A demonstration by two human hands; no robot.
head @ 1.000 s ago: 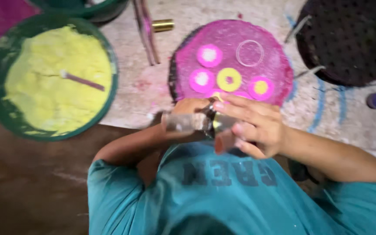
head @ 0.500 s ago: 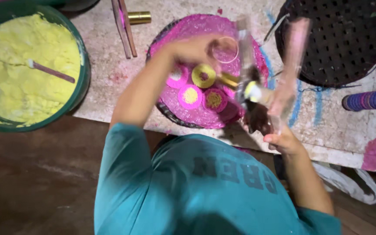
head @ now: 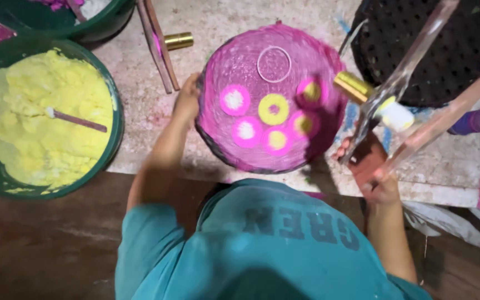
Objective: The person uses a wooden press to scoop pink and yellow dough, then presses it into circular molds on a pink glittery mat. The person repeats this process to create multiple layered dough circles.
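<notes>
The left hand (head: 187,100) lies against the left rim of the round pink-dusted tray (head: 223,139), fingers curled over its edge in a light grip, the forearm running back down toward the teal shirt (head: 273,244). The right hand (head: 376,180) sits just off the tray's lower right edge, closed around the bottom ends of two long clear strips (head: 412,72) that slant up and away to the right — they are blurred, so their exact form is hard to tell. Between those strips, just right of the tray, a small white and yellow piece (head: 393,114) shows, and a short brass-coloured tube (head: 354,86) lies at the tray's right rim; whether the tube touches the strips cannot be told. On the tray's pink surface lie a thin bare ring (head: 274,64) near the top and, below it, a cluster of small round discs (head: 273,109) in pink and yellow, some with white centres. The tray rests on a pale, powder-stained slab (head: 140,83). To the tray's left on the slab lie two reddish sticks (head: 159,44) and a second brass tube (head: 178,40). Further left stands a green basin of yellow powder (head: 40,116) with a small stick-handled spoon (head: 76,119) lying in it — above it, another green basin (head: 84,19) is cut off by the frame. To the tray's upper right sits a dark perforated round tray (head: 451,44).
</notes>
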